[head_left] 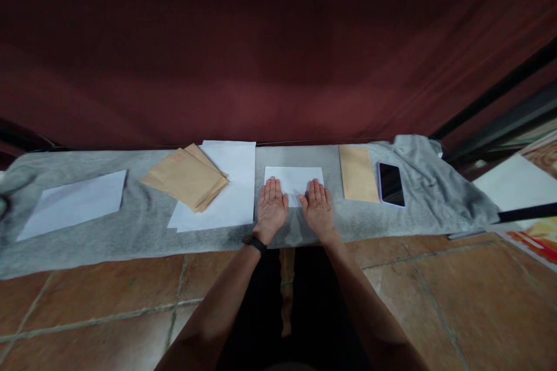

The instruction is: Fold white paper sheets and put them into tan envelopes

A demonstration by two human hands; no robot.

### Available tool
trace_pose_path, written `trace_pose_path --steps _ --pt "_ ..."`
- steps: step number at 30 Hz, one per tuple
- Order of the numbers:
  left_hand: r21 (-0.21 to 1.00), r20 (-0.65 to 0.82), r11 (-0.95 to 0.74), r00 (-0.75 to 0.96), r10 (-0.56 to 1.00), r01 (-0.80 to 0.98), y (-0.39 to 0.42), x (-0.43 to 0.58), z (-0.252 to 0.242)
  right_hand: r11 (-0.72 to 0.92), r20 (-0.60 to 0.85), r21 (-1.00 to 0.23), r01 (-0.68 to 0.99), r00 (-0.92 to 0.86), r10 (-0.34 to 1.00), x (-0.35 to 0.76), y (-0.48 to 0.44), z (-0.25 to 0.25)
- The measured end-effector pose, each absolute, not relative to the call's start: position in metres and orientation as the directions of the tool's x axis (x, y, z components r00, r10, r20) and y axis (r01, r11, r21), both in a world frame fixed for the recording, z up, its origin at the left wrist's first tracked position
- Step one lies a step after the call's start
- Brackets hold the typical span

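A small white sheet of paper (293,177), perhaps folded, lies flat in front of me on the grey cloth. My left hand (272,204) rests palm down on its left part, fingers stretched out and pointing away from me. Over the right part lies my right hand (318,204), also flat, with the thumb spread toward the middle. Neither hand grips anything. The palms hide the sheet's near corners. To the right of my right hand is a single brown envelope (359,174).
A stack of brown envelopes (187,177) sits partly on large white sheets (237,185) at the left. Farther left lies another white paper (80,203). A phone (391,184) is beside the single envelope. Grey cloth (300,235) covers the narrow surface; a dark red curtain (278,69) hangs behind.
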State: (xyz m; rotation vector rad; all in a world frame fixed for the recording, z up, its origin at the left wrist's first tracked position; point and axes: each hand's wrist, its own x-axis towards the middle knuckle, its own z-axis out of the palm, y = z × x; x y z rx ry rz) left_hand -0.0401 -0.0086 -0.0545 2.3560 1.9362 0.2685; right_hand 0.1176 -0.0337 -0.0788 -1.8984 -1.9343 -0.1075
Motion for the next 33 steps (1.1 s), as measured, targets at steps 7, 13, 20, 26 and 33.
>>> trace_pose_path --steps 7,13,20,26,33 --pt "0.196 0.054 -0.090 0.081 0.995 0.976 -0.009 -0.038 -0.050 -0.029 0.364 -0.234 0.972 0.115 0.924 0.126 -0.038 -0.080" --pt "0.200 0.094 -0.066 0.048 0.994 0.978 -0.007 -0.033 -0.046 -0.070 0.352 -0.286 0.956 0.172 0.920 0.126 -0.033 -0.073" --pt "0.220 0.087 -0.302 0.289 0.953 0.928 0.013 -0.012 -0.048 0.075 0.182 -0.373 0.925 -0.006 0.983 0.106 -0.002 -0.052" --pt "0.194 0.061 -0.378 0.373 0.926 0.905 0.032 -0.015 -0.055 0.111 0.142 -0.368 0.923 -0.062 0.988 0.099 0.016 -0.056" --pt "0.164 0.084 -0.300 0.290 0.953 0.940 0.039 -0.025 -0.059 0.077 0.194 -0.320 0.944 -0.014 0.981 0.104 0.021 -0.068"
